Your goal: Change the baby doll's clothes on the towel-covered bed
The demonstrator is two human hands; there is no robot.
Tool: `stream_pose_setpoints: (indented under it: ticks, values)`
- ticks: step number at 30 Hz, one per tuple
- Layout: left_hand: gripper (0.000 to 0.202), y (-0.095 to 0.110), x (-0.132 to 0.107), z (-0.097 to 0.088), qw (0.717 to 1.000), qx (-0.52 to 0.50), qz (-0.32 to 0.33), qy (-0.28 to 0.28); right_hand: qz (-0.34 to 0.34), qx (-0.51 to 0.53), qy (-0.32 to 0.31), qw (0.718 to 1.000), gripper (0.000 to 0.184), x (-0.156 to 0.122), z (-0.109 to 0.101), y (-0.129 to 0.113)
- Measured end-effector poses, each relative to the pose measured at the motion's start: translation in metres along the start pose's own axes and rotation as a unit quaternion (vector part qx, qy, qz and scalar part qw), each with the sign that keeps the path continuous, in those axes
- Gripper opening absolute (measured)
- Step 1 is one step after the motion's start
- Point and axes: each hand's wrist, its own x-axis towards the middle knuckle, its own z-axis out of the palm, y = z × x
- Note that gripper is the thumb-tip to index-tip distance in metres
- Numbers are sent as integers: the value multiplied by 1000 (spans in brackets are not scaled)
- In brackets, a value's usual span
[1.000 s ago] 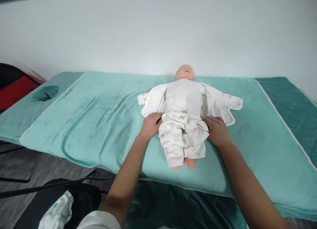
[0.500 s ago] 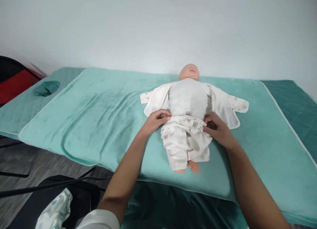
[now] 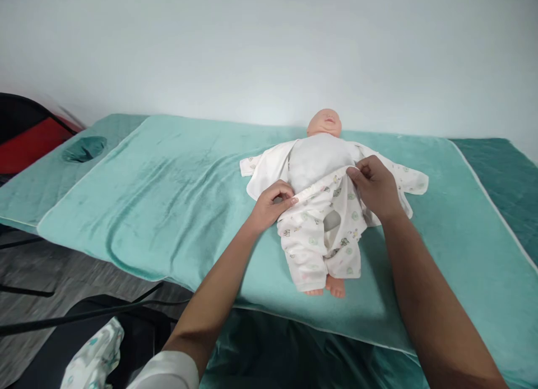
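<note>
A baby doll (image 3: 323, 121) lies on its back on a teal towel (image 3: 176, 193), head toward the wall. It wears white patterned trousers (image 3: 319, 232) and an open white patterned jacket (image 3: 269, 167) spread to both sides. My left hand (image 3: 271, 205) pinches the trousers' waistband at the doll's left-of-view hip. My right hand (image 3: 374, 188) grips the waistband on the other side, lifted up over the belly. The doll's bare feet (image 3: 328, 288) stick out at the near end.
The towel covers a padded teal table (image 3: 500, 170) against a pale wall. A face hole (image 3: 84, 148) shows at the far left. A red and black chair (image 3: 25, 137) stands left. Dark furniture and a patterned cloth (image 3: 92, 361) lie near my left elbow.
Both hands went from resting beside the doll's hips to pinching the waistband. They have pulled it up toward the belly, the right side higher.
</note>
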Motion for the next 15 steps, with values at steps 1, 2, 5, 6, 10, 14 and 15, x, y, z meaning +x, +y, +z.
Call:
stream_pose_setpoints:
  ticks: [1,2,5,6,10,14,15]
  values:
    - [26,1,0,1,1000,10,4,-5,2,24,-2,1000,27,1,2,5]
    - [25,3,1,2,1000,21,6,-10,2,51,-9,999,29,2,5,10]
    - [24,6,2,5,998,56,18,-12,5,116,-21,993,35,-2,11,21]
    - [25,6,4,5,998,62,25,-6,8,131,-23,991,36,-3,12,23]
    - [27,3,14,6,998,34,23,38,20,170,-28,985,35,-7,13,25]
    - [23,-6,35,6,993,-10,-18,117,45,177,-49,982,37,-9,10,26]
    - [22,-9,42,6,991,-18,-23,130,54,178,-58,981,38,-9,10,26]
